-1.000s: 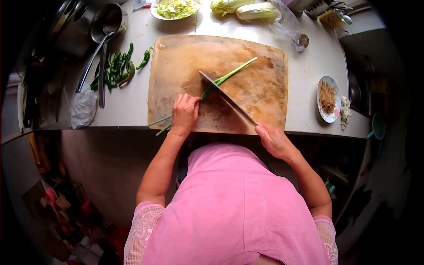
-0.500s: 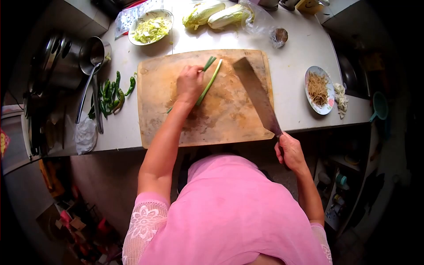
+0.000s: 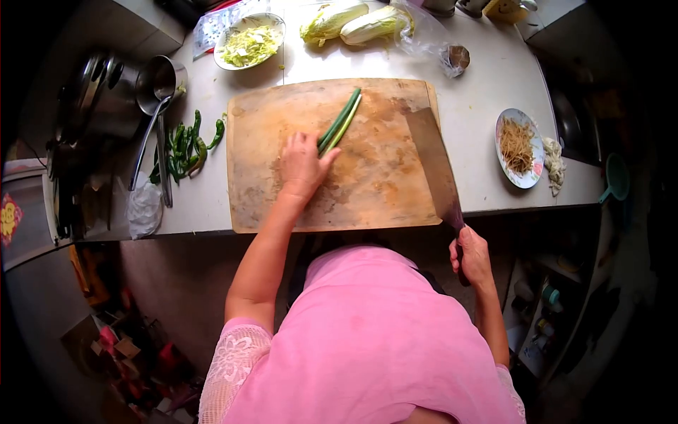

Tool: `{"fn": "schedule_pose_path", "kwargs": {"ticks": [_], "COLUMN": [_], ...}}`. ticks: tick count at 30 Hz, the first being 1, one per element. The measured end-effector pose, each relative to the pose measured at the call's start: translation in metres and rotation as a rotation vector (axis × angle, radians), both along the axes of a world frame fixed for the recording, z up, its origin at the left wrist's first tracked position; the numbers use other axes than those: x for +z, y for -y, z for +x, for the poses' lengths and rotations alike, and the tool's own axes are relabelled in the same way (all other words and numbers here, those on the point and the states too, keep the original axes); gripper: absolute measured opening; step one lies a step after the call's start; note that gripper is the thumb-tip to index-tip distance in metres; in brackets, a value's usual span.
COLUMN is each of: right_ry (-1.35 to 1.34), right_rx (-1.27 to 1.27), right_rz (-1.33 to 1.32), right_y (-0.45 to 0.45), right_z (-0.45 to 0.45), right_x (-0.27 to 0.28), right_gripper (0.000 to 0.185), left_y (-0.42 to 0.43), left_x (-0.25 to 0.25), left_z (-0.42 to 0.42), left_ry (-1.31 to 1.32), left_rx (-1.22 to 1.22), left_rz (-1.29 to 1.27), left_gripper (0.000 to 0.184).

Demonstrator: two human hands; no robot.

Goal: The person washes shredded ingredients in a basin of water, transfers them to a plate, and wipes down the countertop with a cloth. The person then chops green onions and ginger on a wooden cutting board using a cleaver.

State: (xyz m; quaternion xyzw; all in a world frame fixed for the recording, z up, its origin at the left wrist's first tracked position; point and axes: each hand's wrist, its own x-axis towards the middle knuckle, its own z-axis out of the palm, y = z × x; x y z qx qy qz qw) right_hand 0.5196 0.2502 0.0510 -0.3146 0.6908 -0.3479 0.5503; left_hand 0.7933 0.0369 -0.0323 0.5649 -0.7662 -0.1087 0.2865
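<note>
Green onions (image 3: 344, 119) lie side by side, slanting, on the wooden cutting board (image 3: 261, 205). Around their lower ends, my left hand (image 3: 305, 166) holds them between thumb and fingers, and the hand hides the ends. My right hand (image 3: 473, 258) grips the handle of a cleaver (image 3: 434, 166) just off the board's front right corner. The cleaver's broad dark blade reaches over the right side of the board, apart from the green onions.
Green chili peppers (image 3: 185, 148) lie left of the board, beside a ladle (image 3: 148, 141) and a saucepan (image 3: 161, 81). Behind stand a bowl of shredded cabbage (image 3: 248, 46) and whole napa cabbages (image 3: 374, 27). A plate of brown shreds (image 3: 519, 147) sits on the right.
My left hand has moved down along the green onions, which now lie close together. The right hand with the cleaver has shifted slightly right and down.
</note>
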Motion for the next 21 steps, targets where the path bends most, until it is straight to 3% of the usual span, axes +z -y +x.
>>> {"fn": "schedule_pose_path", "kwargs": {"ticks": [2,8,12,14,21], "right_ry": [0.006,-0.047,-0.218,-0.372,-0.412], "right_rx": [0.069,0.317,0.513,0.622,0.728], "right_rz": [-0.003,-0.009,0.067,-0.060,0.073], "right_y": [0.013,0.041,0.050,0.054,0.071], "right_z": [0.004,0.029,0.048,0.052,0.060], "right_x": [0.001,0.016,0.018,0.016,0.033], "right_gripper": [0.042,0.043,0.037,0.037,0.036], "left_y": [-0.004,-0.038,-0.065,-0.065,-0.063], "left_x": [-0.002,-0.001,-0.001,-0.002,-0.015], "left_z": [-0.010,0.015,0.023,0.022,0.022], "left_ry": [0.103,0.083,0.019,0.004,-0.049], "left_rx": [-0.002,-0.122,-0.121,-0.083,-0.115], "left_rz": [0.038,0.120,0.133,0.087,0.091], "left_gripper": [0.021,0.015,0.015,0.016,0.012]}}
